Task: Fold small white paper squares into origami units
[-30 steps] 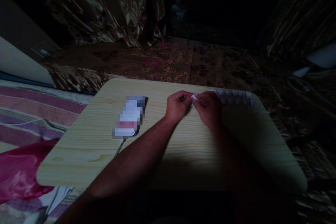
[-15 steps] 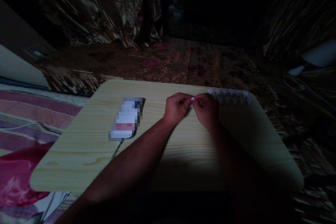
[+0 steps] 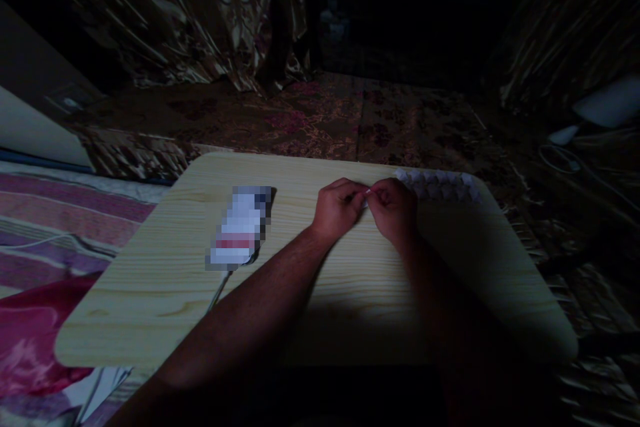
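Left hand [image 3: 337,209] and right hand [image 3: 398,211] pinch small white paper-like piece [image 3: 369,191] between their fingertips. Tiny grip area: could slip. Right hand swinging outward could scatter pale faceted pieces [image 3: 443,185] beside it.

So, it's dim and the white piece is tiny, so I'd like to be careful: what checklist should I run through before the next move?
1. Left hand gripping the white piece: ok, at the fingertips.
2. Right hand gripping it too: ok, fingertips meet the left's.
3. White piece's shape: cannot tell, fingers hide most of it.
4. Right hand clear of the pale pieces: cannot tell, they overlap in view.
5. Phone clear of the left hand: ok, well apart.
6. Light on the table: not ok, right side shadowed.
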A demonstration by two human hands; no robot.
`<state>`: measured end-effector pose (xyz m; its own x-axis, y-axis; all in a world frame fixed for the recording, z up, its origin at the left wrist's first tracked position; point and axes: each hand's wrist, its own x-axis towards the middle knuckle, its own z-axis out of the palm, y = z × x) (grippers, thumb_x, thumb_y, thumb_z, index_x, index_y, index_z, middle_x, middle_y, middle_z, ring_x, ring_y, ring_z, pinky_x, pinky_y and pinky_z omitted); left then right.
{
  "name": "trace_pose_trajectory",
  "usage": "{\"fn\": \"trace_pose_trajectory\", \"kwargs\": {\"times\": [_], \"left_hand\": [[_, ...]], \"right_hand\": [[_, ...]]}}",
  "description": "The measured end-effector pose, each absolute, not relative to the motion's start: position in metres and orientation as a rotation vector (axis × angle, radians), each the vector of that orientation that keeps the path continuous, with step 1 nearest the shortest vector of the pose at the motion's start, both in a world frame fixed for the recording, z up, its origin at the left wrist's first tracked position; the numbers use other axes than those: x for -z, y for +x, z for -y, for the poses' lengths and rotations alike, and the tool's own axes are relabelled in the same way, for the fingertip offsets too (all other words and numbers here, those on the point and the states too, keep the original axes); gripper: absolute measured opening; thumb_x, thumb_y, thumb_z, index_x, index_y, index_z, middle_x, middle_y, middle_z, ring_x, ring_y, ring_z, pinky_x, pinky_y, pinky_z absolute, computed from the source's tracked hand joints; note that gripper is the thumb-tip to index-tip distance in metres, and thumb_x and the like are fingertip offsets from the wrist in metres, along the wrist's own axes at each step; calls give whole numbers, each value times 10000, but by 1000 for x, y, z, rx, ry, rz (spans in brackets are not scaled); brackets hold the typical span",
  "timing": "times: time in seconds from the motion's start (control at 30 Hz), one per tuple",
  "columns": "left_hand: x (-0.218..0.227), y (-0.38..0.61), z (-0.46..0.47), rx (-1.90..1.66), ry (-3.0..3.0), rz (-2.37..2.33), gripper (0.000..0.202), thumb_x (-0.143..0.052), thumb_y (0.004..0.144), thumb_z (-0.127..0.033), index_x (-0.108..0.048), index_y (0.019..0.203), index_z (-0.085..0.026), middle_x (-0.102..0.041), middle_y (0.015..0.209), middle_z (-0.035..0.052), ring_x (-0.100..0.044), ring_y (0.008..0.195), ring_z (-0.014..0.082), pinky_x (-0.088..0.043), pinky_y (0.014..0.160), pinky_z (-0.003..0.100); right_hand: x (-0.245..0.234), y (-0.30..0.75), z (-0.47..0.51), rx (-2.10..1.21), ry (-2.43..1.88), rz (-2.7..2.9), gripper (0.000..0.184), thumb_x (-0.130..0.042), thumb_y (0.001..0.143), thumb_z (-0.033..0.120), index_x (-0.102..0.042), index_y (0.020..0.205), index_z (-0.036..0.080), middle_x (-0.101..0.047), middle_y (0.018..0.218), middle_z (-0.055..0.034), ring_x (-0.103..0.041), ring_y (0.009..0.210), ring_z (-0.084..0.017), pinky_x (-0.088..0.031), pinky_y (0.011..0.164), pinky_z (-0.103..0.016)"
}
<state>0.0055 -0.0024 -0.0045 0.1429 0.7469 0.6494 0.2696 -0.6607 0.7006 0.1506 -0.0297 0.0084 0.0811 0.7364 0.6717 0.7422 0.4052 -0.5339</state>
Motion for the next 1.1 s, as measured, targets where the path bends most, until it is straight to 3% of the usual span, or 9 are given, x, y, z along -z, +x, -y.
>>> {"fn": "trace_pose_trajectory", "kwargs": {"times": [0.23,0.5,0.73,1.1], "left_hand": [[4,6,1,-1523,1850,-1027,107,-686,807,-243,-765,854,-190,-720,787,42,-643,708,141,-502,677,260],[7,6,-4,-1408,1586,-960,126,-690,785,-264,-737,852,-168,-717,782,28,-621,678,131,-493,639,249],[6,6,-3,-1338,1507,-901,181,-709,776,-323,-732,849,-159,-700,746,27,-599,666,127,-470,621,241],[4,5,-2,-1330,1484,-905,191,-696,786,-351,-722,790,-161,-684,700,12,-571,622,116,-445,594,238]], "right_hand": [[-6,152,29,-18,-1360,1661,31,-607,818,216,-632,805,228,-611,710,5,-558,664,-159,-465,656,-298],[-2,157,23,-13,-1194,1652,45,-620,823,208,-633,794,240,-716,1007,-51,-639,1011,-215,-500,944,-388],[-1,156,25,-125,-1318,1656,71,-608,844,269,-665,809,243,-715,822,-2,-667,798,-182,-515,764,-316],[-6,155,28,-164,-1369,1680,109,-607,831,291,-684,792,225,-725,820,-12,-669,793,-184,-509,771,-316]]}}
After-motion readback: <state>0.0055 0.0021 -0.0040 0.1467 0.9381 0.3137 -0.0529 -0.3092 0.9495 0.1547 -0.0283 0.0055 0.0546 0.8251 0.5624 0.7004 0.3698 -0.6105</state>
